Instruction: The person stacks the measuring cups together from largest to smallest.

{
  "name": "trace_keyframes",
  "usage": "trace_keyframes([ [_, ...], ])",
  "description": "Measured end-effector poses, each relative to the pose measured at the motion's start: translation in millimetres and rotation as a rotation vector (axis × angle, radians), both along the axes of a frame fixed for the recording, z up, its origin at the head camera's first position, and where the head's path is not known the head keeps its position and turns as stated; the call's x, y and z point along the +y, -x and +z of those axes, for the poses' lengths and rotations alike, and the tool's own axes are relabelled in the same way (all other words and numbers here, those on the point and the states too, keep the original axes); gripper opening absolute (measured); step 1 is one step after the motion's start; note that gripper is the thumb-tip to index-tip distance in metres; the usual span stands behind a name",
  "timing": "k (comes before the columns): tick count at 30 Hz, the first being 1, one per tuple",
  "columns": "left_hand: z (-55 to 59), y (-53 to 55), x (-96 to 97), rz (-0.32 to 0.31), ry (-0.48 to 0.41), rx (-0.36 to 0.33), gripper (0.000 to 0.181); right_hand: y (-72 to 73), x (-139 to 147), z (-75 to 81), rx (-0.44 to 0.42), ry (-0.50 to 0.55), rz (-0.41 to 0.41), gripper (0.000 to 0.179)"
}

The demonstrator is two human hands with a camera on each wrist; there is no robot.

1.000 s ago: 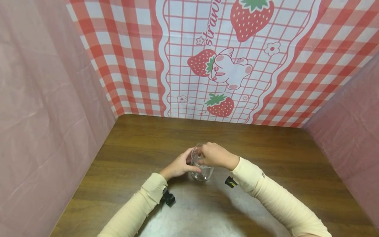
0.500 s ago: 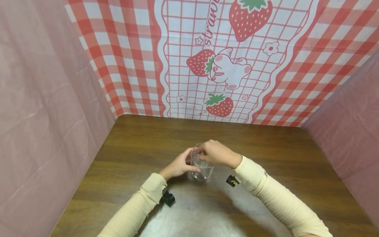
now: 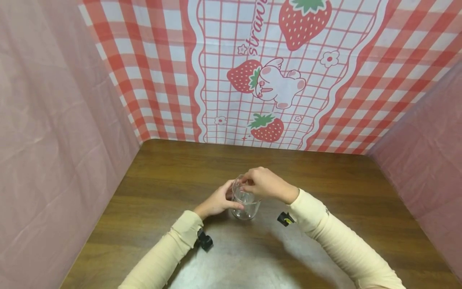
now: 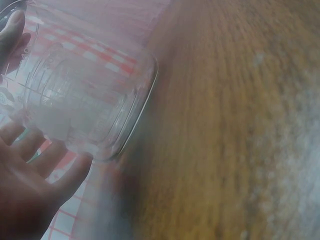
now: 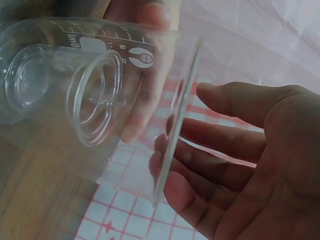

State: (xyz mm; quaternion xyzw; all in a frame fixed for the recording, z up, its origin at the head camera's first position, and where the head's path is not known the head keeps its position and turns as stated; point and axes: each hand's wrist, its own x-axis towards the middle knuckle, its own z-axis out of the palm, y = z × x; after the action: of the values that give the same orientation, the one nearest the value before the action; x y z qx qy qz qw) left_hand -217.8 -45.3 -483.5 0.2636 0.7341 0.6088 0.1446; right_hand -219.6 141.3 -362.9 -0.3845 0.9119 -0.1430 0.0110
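In the head view my left hand grips a clear glass beaker low on its left side, thumb in front. White markings show on the beaker's wall in the right wrist view. Inside it sits smaller clear glassware, with rim lines and a small spout. My right hand is over the beaker's mouth. Its thumb and loosely bent fingers are spread at the rim, with nothing held between them. The left wrist view shows my left fingers along the beaker's side.
Brown wooden tabletop surrounds the beaker. A red checked strawberry cloth hangs behind it, with pink curtains at both sides. Black wrist cameras sit under the cream sleeves.
My right hand has risen and drawn slightly right, its fingers coming up out of the beaker and spreading apart. My left hand has kept its grip in about the same place.
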Motion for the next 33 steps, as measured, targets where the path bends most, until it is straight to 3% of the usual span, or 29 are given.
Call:
trace_keyframes([
  [14,-2.1,-0.2,1.3,-0.006,-0.009,-0.001,0.084,-1.2,7.7,1.6,0.076,0.134,0.008,0.015],
  [33,-1.4,-1.5,1.4,0.011,-0.009,0.004,0.083,-4.6,22.1,3.7,0.069,0.237,-0.082,0.021],
])
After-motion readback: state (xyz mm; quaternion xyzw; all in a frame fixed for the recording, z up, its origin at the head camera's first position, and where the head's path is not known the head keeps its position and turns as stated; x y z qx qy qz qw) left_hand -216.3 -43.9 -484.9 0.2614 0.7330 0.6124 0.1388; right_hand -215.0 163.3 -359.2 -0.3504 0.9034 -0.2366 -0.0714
